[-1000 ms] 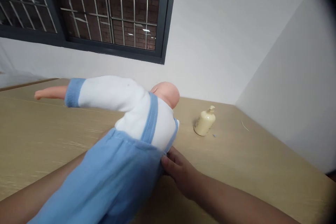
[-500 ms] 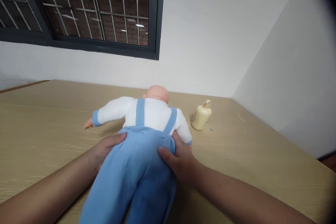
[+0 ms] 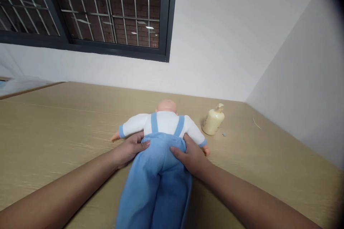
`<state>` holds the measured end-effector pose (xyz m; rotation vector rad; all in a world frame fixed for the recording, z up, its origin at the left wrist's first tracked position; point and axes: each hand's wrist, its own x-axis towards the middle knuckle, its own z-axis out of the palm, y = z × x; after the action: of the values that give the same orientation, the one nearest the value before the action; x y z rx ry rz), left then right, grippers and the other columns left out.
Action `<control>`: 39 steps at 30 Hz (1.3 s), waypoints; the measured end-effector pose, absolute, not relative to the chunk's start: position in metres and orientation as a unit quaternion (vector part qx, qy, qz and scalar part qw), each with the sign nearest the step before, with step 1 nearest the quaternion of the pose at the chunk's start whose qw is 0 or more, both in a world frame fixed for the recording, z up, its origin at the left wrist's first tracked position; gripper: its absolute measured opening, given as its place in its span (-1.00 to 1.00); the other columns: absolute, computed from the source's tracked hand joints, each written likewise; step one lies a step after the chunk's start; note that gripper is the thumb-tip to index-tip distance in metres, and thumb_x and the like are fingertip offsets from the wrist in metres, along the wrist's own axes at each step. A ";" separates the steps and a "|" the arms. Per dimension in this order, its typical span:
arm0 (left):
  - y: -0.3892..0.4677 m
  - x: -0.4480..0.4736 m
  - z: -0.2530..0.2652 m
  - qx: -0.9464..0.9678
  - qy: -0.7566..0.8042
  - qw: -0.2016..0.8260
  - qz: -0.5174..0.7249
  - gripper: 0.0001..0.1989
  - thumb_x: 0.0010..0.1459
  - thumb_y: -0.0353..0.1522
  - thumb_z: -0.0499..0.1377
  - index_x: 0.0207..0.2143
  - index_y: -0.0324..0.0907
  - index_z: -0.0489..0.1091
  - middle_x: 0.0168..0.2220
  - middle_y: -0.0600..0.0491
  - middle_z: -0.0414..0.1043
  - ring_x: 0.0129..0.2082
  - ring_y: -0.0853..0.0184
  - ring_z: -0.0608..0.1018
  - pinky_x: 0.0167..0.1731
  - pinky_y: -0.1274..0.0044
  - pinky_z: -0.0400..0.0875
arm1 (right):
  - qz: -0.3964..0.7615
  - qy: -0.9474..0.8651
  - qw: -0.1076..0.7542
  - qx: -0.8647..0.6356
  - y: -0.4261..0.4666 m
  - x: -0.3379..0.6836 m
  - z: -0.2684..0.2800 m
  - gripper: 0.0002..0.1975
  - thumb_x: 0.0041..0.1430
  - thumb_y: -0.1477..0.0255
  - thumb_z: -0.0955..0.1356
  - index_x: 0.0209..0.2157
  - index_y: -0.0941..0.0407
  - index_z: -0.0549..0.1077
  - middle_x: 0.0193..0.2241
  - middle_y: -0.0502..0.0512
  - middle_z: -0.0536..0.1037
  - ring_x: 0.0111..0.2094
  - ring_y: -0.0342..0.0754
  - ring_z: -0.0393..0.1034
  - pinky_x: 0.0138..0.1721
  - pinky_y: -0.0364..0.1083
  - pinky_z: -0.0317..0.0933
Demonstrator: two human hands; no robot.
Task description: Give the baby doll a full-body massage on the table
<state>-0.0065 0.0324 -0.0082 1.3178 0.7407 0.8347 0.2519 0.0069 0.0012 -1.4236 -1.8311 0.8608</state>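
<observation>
Left grip [image 3: 128, 152] and right grip [image 3: 192, 156] (half curled) clasp the doll [image 3: 160, 150].

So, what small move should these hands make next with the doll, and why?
Perhaps settle the doll flat on the table, evenly: the left hand and right hand hold its waist from both sides, its back faces up, and its arms are spread. Whether its front touches is hidden.
</observation>
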 end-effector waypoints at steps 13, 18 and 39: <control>0.008 -0.011 0.028 0.851 0.435 0.048 0.289 -0.49 0.18 -0.21 0.15 0.17 -0.13 0.36 0.16 -0.13 0.37 0.15 0.00 0.39 0.14 0.22 0.27 | -0.044 -0.834 0.285 -0.471 0.001 0.252 0.003 -0.54 0.30 0.13 0.27 0.04 0.17 0.41 -0.04 0.30 0.49 0.02 0.23 0.34 0.05 0.16 0.22; 0.005 0.003 0.015 0.892 0.358 0.075 0.264 -0.35 0.23 -0.15 0.15 0.32 -0.15 0.21 0.24 -0.18 0.28 0.21 -0.05 0.33 0.22 0.15 0.18 | -0.021 -0.882 0.294 -0.368 -0.002 0.246 -0.007 -0.46 0.33 0.20 0.27 0.24 0.17 0.27 0.11 0.29 0.43 0.11 0.21 0.27 0.18 0.19 0.15; 0.039 0.042 0.006 0.854 0.430 -0.082 0.281 -0.80 0.26 -0.44 -0.02 -0.35 -0.19 0.38 -0.33 -0.06 0.39 -0.26 0.16 0.42 -0.21 0.35 0.31 | -0.091 -0.813 0.325 -0.474 0.038 0.211 -0.012 -0.79 0.34 0.41 0.18 -0.39 0.10 0.32 -0.40 0.08 0.41 -0.32 -0.01 0.25 -0.25 -0.04 0.05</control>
<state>0.0421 0.0386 0.0059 2.8334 1.4266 0.9305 0.2108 0.0383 -0.0122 -1.2431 -2.1332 -0.2382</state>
